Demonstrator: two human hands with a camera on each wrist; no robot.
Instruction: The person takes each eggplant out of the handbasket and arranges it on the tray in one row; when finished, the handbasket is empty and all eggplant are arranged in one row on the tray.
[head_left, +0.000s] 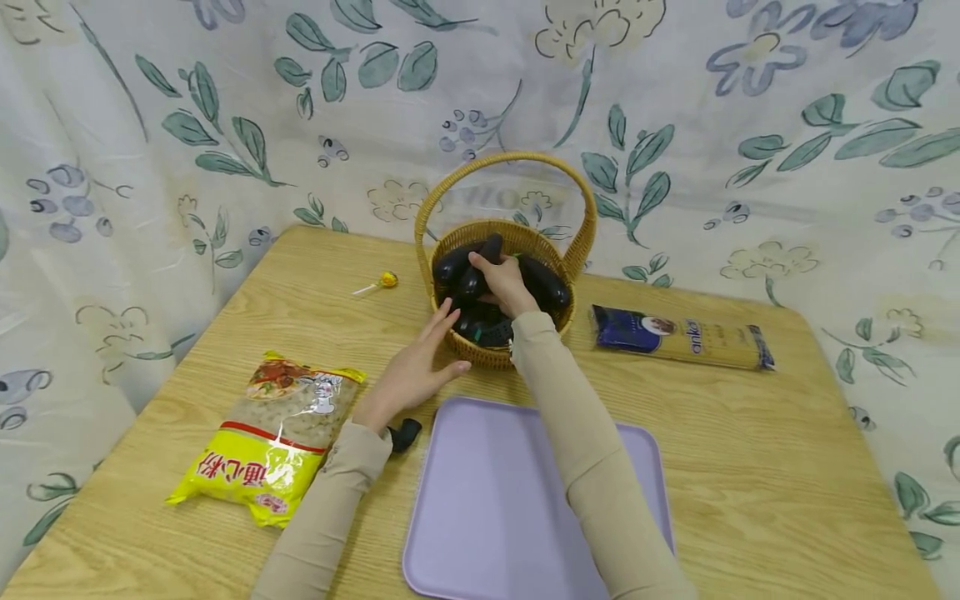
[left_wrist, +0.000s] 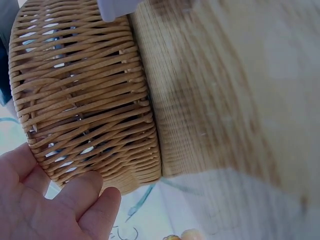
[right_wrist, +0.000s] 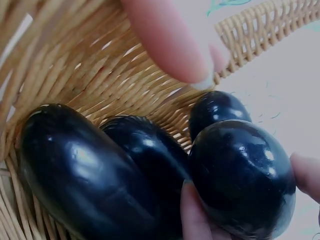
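Note:
A wicker basket point(head_left: 491, 358) with a tall arched handle holds several dark, glossy eggplants point(head_left: 543, 283). Inside it, my right hand point(head_left: 506, 283) grips one eggplant point(right_wrist: 240, 175), with thumb and fingers on its sides. Other eggplants point(right_wrist: 85, 165) lie beside and beneath it against the woven wall. My left hand point(head_left: 420, 367) is at the basket's near left side, fingers extended at the rim and thumb spread apart. In the left wrist view, the fingers point(left_wrist: 82, 192) of that hand touch the basket's woven outer wall point(left_wrist: 90, 100).
A lilac tray point(head_left: 502, 500) lies in front of the basket, under my right forearm. To the left are a yellow bag of pasta point(head_left: 277, 433) and a yellow lollipop point(head_left: 387, 280). A spaghetti pack point(head_left: 682, 337) lies at right. Behind the table point(head_left: 772, 467) hangs a floral curtain point(head_left: 495, 100).

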